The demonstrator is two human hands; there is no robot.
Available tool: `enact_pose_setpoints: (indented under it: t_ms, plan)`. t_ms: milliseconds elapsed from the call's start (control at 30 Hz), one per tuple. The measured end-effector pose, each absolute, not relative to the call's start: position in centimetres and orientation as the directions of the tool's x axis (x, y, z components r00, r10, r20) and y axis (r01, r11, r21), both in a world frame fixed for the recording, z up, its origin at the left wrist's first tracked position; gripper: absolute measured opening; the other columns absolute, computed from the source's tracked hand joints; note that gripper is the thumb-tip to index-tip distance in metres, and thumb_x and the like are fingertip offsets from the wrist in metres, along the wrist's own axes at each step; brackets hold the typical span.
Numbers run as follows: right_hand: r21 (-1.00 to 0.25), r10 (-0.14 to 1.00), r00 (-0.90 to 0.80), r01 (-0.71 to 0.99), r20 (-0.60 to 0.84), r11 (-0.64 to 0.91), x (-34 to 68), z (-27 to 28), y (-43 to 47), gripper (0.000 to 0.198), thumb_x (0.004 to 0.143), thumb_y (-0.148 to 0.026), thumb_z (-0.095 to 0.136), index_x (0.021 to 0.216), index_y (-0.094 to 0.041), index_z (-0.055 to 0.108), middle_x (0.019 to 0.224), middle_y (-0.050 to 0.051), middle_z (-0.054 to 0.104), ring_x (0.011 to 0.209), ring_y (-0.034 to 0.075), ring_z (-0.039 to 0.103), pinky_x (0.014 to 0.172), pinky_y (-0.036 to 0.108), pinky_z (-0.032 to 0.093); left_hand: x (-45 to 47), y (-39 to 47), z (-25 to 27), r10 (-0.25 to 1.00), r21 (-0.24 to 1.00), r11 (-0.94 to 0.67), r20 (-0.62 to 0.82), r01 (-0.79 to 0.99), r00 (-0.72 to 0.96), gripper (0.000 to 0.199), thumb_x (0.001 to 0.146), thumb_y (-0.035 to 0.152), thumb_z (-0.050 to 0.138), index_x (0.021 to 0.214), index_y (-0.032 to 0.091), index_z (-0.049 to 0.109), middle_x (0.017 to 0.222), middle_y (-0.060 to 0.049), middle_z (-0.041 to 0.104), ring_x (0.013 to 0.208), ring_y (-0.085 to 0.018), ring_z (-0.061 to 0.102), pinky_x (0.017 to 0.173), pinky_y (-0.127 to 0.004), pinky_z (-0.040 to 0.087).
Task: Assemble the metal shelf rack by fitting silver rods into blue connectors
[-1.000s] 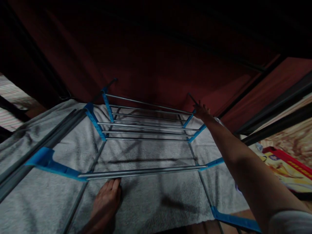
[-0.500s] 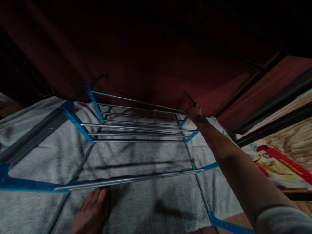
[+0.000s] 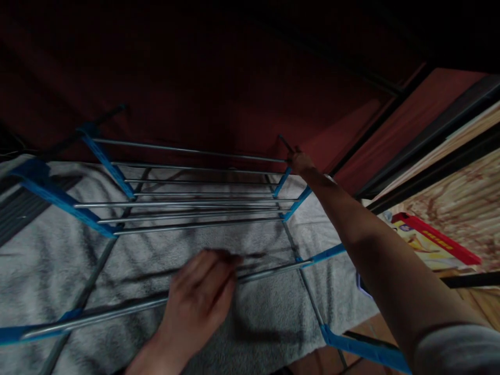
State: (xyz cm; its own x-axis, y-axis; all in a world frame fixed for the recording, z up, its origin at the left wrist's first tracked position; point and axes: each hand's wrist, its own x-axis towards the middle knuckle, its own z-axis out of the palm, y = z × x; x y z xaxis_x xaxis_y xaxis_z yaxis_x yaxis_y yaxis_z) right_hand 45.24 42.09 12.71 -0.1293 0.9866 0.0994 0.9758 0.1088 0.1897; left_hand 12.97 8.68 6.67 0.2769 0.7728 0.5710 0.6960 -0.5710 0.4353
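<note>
A rack of metal rods point(image 3: 195, 227) and blue plastic brackets point(image 3: 97, 156) lies on a grey towel point(image 3: 250, 307). My right hand point(image 3: 300, 159) reaches to its far right corner. Its fingers close round a dark upright pole point(image 3: 287, 143) that sticks out beyond the blue bracket there. My left hand point(image 3: 199, 297) is over the near crossbar point(image 3: 128, 308), covering its middle. The fingers of that hand are curled and slightly blurred; anything inside them is hidden, and I cannot tell whether it touches the bar.
A dark red fabric wall point(image 3: 242, 120) rises behind the rack. At right are dark frame bars point(image 3: 437, 156) and a red and yellow box point(image 3: 433, 239). Brown floor tiles point(image 3: 324, 359) show beyond the towel's near right edge.
My left hand has risen from the towel and moved right, to over the near crossbar. The view has shifted a little; my right hand stays at the far right corner pole.
</note>
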Motion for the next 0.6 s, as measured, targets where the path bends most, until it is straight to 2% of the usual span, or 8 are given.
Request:
enact_pose_setpoints:
  t_ms: [100, 200, 300, 433, 533, 600]
  plan:
    - [0.178, 0.989, -0.105, 0.980, 0.108, 0.085, 45.5, 12.7, 42.5, 0.033, 0.099, -0.019, 0.050, 0.125, -0.013, 0.068, 0.127, 0.019, 0.067, 0.116, 0.025, 0.064, 0.097, 0.032, 0.051, 17.5, 17.1, 12.6, 0.776, 0.477, -0.542, 0.600, 0.692, 0.193, 0.034, 0.101, 0.024, 0.038, 0.108, 0.021, 0.071, 0.100, -0.006, 0.068, 0.096, -0.020, 0.065, 0.089, -0.035, 0.054]
    - [0.165, 0.988, -0.094, 0.984, 0.121, 0.073, 45.6, 12.5, 42.7, 0.033, 0.098, -0.022, 0.053, 0.125, -0.015, 0.070, 0.123, 0.018, 0.070, 0.109, 0.026, 0.067, 0.092, 0.032, 0.052, 20.9, 26.0, 14.7, 0.763, 0.390, -0.552, 0.593, 0.736, 0.258, 0.033, 0.098, 0.018, 0.039, 0.114, 0.013, 0.067, 0.111, -0.010, 0.064, 0.109, -0.023, 0.061, 0.099, -0.040, 0.049]
    - [0.126, 0.986, -0.087, 0.990, 0.144, 0.069, 45.6, 12.4, 42.8, 0.032, 0.096, -0.022, 0.055, 0.122, -0.016, 0.072, 0.119, 0.016, 0.072, 0.105, 0.025, 0.069, 0.089, 0.030, 0.053, 23.2, 33.5, 14.2, 0.696, 0.233, -0.639, 0.581, 0.733, 0.422, 0.033, 0.095, 0.015, 0.045, 0.121, 0.008, 0.064, 0.124, -0.015, 0.060, 0.120, -0.027, 0.055, 0.105, -0.043, 0.043]
    - [0.050, 0.983, -0.076, 0.996, 0.169, 0.069, 45.7, 12.4, 42.9, 0.031, 0.095, -0.024, 0.058, 0.120, -0.013, 0.073, 0.119, 0.017, 0.073, 0.106, 0.026, 0.070, 0.088, 0.030, 0.053, 24.7, 39.6, 12.5, 0.682, 0.069, -0.646, 0.500, 0.760, 0.534, 0.035, 0.094, 0.017, 0.049, 0.124, 0.004, 0.062, 0.124, -0.020, 0.060, 0.122, -0.030, 0.054, 0.108, -0.046, 0.039]
    - [-0.004, 0.982, -0.075, 0.997, 0.175, 0.077, 46.0, 12.4, 43.1, 0.028, 0.095, -0.024, 0.058, 0.116, -0.015, 0.074, 0.116, 0.015, 0.075, 0.107, 0.026, 0.070, 0.088, 0.030, 0.053, 25.5, 41.9, 11.4, 0.698, 0.011, -0.649, 0.405, 0.760, 0.590, 0.037, 0.095, 0.017, 0.047, 0.127, 0.007, 0.061, 0.123, -0.019, 0.065, 0.117, -0.027, 0.058, 0.104, -0.042, 0.043]
    - [-0.040, 0.977, -0.077, 0.995, 0.198, 0.087, 46.3, 12.2, 43.4, 0.031, 0.094, -0.022, 0.056, 0.122, -0.017, 0.070, 0.116, 0.013, 0.075, 0.107, 0.026, 0.070, 0.088, 0.030, 0.054, 25.9, 42.9, 10.8, 0.713, 0.010, -0.655, 0.340, 0.756, 0.613, 0.036, 0.096, 0.014, 0.043, 0.126, 0.009, 0.063, 0.121, -0.016, 0.068, 0.111, -0.024, 0.062, 0.098, -0.037, 0.046]
